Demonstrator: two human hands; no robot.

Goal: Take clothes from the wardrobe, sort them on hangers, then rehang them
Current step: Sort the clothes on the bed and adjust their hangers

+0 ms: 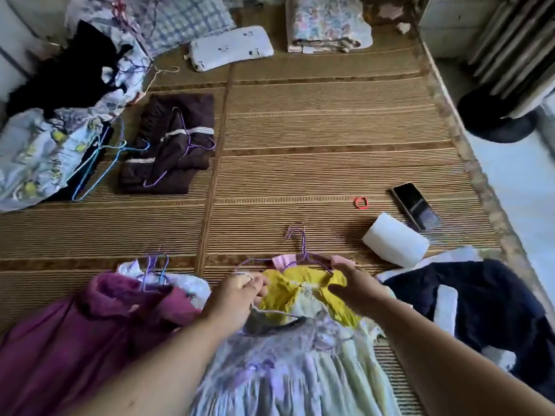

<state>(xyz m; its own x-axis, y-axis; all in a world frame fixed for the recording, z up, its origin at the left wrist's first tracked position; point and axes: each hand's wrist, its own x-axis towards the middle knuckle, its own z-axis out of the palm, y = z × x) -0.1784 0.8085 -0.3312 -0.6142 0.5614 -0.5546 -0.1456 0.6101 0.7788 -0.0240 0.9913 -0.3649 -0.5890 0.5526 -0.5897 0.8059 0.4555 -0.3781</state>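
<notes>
Head view: bed covered with a woven mat (315, 151), clothes spread over it. Both hands work at the near edge on a small stack of garments. Left hand (237, 298) is closed, fingers pinching the left shoulder of a purple wire hanger (300, 259). Right hand (351, 283) is curled over the hanger's right shoulder, gripping wire and fabric together. The hanger's hook points away from the person and lies on the mat. On that hanger: a yellow top (288, 289) with a pink garment (283, 261) peeking out behind its collar. Below it, toward the person, a pale floral dress (294, 370) on its own hanger.

Left of the hands, touching the forearm: a magenta garment (75, 334) with purple and blue hanger hooks at its collar. Right: a navy-and-white garment (480, 304). Farther left on the mat: a folded brown garment (171, 145) with a purple hanger lying on top, beside a floral pile (39, 157) with blue hangers.

Also on the mat, right side: phone (414, 205), white roll (395, 241), red hair tie (361, 202).
</notes>
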